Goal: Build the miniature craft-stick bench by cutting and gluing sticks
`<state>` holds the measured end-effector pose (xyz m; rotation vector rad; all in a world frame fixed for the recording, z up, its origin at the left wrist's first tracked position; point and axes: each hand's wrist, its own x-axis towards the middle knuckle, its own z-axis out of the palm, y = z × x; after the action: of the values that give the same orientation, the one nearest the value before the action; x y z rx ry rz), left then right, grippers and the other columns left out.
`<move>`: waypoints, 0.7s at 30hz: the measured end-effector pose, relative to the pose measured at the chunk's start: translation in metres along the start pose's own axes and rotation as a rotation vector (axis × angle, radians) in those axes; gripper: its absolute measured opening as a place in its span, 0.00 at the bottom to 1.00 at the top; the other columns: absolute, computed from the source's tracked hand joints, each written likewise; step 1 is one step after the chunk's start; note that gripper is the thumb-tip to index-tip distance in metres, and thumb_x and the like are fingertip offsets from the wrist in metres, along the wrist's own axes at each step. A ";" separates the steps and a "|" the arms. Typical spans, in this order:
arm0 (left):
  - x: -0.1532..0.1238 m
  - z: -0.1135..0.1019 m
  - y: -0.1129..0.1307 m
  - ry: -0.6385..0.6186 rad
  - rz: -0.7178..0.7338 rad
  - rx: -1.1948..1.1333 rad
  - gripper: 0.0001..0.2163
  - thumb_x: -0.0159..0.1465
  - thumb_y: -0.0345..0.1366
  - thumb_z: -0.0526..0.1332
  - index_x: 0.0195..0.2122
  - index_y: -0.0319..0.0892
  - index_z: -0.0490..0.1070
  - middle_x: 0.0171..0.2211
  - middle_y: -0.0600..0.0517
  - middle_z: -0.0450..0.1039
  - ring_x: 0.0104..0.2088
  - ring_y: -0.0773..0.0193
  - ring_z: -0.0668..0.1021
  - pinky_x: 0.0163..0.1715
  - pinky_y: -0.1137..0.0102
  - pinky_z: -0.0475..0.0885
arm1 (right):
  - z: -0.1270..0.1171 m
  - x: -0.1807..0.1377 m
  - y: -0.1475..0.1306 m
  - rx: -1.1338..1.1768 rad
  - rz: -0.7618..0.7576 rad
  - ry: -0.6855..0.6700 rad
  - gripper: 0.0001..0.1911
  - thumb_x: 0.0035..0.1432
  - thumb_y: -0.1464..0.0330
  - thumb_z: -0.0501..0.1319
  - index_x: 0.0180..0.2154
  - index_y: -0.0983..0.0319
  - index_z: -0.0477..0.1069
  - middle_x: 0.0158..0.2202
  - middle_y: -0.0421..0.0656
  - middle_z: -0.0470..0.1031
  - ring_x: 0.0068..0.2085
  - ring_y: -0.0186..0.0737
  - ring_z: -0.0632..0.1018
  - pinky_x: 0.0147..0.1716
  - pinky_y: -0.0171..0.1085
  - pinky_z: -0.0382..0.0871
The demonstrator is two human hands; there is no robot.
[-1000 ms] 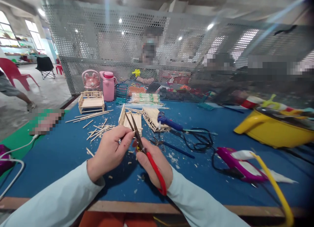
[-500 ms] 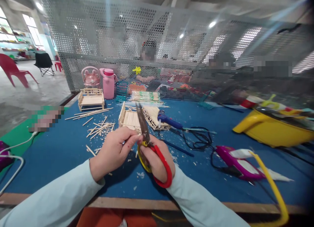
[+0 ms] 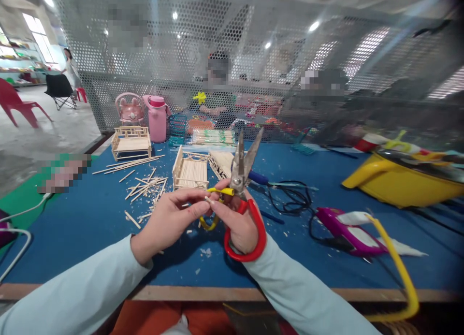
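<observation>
Near the front middle of the table, my right hand point(image 3: 243, 228) holds scissors point(image 3: 237, 180) with one red and one yellow handle; the blades point up and stand apart. My left hand point(image 3: 170, 216) is closed, thumb against fingers, on a short pale stick piece point(image 3: 208, 199). Fingertips of both hands meet at this piece. Just beyond them stands a small stick-built frame point(image 3: 190, 173) with a slatted base. Another stick-built piece point(image 3: 221, 162) lies to its right, partly hidden by the scissors. Loose sticks point(image 3: 145, 187) and chips are scattered left of the hands.
A finished-looking miniature bench point(image 3: 131, 144) stands back left, near a pink bottle point(image 3: 157, 120). Bundled sticks point(image 3: 212, 137) lie before the perforated screen point(image 3: 275, 74). At right are a blue-handled tool point(image 3: 258, 178), black cable point(image 3: 293, 199), purple-and-white tool point(image 3: 351, 233) and yellow container point(image 3: 398, 180).
The scissors have swung to the right and their blades have spread apart. My right thumb has come up to the stick piece at my left fingertips. The view has shifted slightly.
</observation>
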<state>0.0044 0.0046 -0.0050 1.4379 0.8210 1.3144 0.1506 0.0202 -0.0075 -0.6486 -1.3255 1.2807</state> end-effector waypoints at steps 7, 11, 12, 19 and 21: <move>0.000 0.004 -0.006 -0.035 -0.119 -0.234 0.11 0.58 0.42 0.64 0.32 0.38 0.74 0.29 0.52 0.73 0.31 0.69 0.73 0.35 0.73 0.68 | 0.004 -0.002 0.000 0.010 0.053 -0.025 0.18 0.47 0.62 0.67 0.38 0.58 0.63 0.26 0.35 0.68 0.25 0.31 0.72 0.26 0.33 0.69; 0.001 0.003 0.003 -0.025 -0.084 -0.206 0.15 0.61 0.47 0.59 0.27 0.39 0.66 0.23 0.55 0.68 0.25 0.71 0.69 0.28 0.75 0.65 | 0.004 -0.005 0.000 -0.028 0.081 -0.116 0.18 0.51 0.58 0.64 0.39 0.59 0.62 0.26 0.35 0.66 0.25 0.30 0.69 0.27 0.33 0.66; 0.002 0.002 0.006 -0.016 -0.070 -0.170 0.16 0.61 0.48 0.57 0.26 0.39 0.65 0.22 0.55 0.68 0.25 0.71 0.68 0.28 0.74 0.64 | 0.004 -0.005 0.000 -0.048 0.075 -0.146 0.19 0.51 0.56 0.64 0.40 0.60 0.62 0.27 0.36 0.65 0.26 0.31 0.68 0.27 0.33 0.65; 0.003 -0.007 0.015 0.006 -0.018 0.027 0.18 0.63 0.48 0.53 0.23 0.40 0.62 0.20 0.57 0.61 0.22 0.70 0.64 0.25 0.74 0.61 | -0.001 -0.005 -0.005 -0.202 -0.008 -0.398 0.25 0.53 0.50 0.59 0.44 0.61 0.64 0.32 0.40 0.64 0.30 0.33 0.64 0.29 0.34 0.62; 0.004 -0.009 0.016 0.001 0.006 0.102 0.18 0.65 0.46 0.51 0.22 0.40 0.62 0.19 0.57 0.60 0.22 0.70 0.63 0.25 0.74 0.61 | -0.002 -0.005 -0.007 -0.256 -0.002 -0.437 0.28 0.52 0.48 0.58 0.46 0.62 0.64 0.32 0.41 0.64 0.30 0.34 0.64 0.29 0.35 0.62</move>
<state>-0.0059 0.0055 0.0111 1.5202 0.8959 1.2933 0.1555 0.0144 -0.0031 -0.5575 -1.8698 1.3080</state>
